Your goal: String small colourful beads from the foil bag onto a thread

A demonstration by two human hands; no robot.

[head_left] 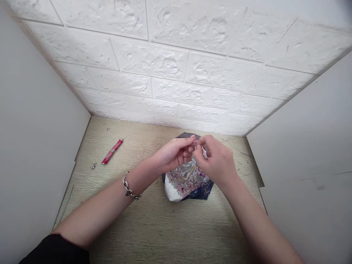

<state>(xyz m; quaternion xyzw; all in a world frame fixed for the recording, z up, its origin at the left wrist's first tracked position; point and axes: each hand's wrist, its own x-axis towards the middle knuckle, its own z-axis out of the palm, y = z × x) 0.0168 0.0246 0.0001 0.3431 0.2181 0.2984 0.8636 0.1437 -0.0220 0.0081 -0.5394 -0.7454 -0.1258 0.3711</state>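
A heap of small beads (184,180), mostly clear and pink with a few yellow and purple, lies in a dark blue and white bag (172,193) on the table. Above its far part, my left hand (178,152) is closed in a pinch, thumb against the fingers. My right hand (217,157) is also closed, its thumb and fingertips curled close beside the left fingertips. Something tiny seems to be between the two hands, too small to name. Both hands hide part of the beads and the bag's far edge.
A red tube (112,151) with a silver band lies at the left, with a small silvery piece (94,166) near it. Thin threads (243,152) trail over the table at the right. A white brick-patterned wall (165,84) and grey side panels enclose the table (132,223).
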